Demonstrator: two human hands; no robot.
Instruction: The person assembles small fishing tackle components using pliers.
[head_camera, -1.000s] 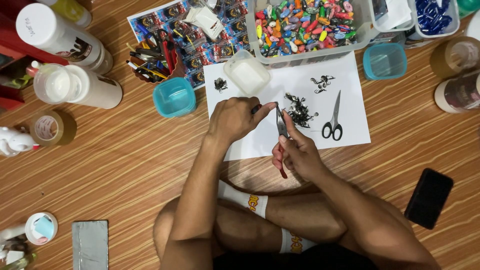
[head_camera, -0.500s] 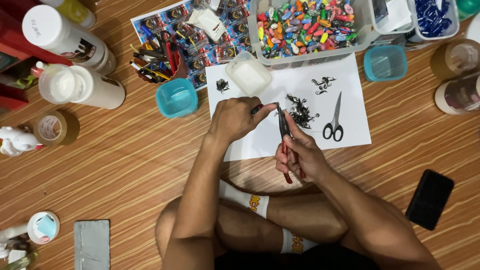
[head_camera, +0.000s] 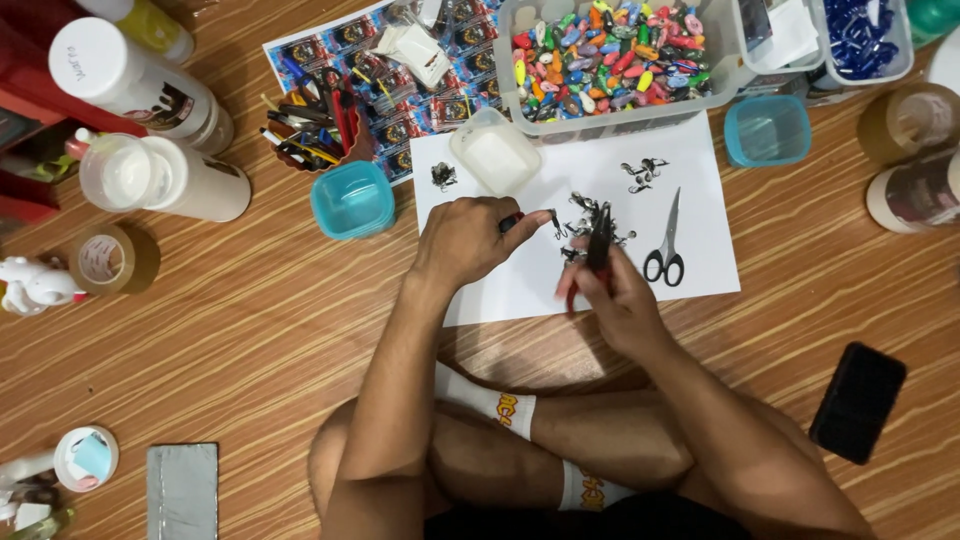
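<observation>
wood floor (head_camera: 250, 330), pliers (head_camera: 598, 240) in rt fingers (head_camera: 600, 285)

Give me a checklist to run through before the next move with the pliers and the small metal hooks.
1. Pliers in right hand: ok, though blurred.
2. Small metal piece pinched at left hand fingers: ok.
3. Plier tips seated on the piece: cannot tell, motion blur.
4. Pile of hooks on the white paper: ok, close by both hands.
5. Scissors clear of the hands: ok, lying apart on the paper.
</observation>
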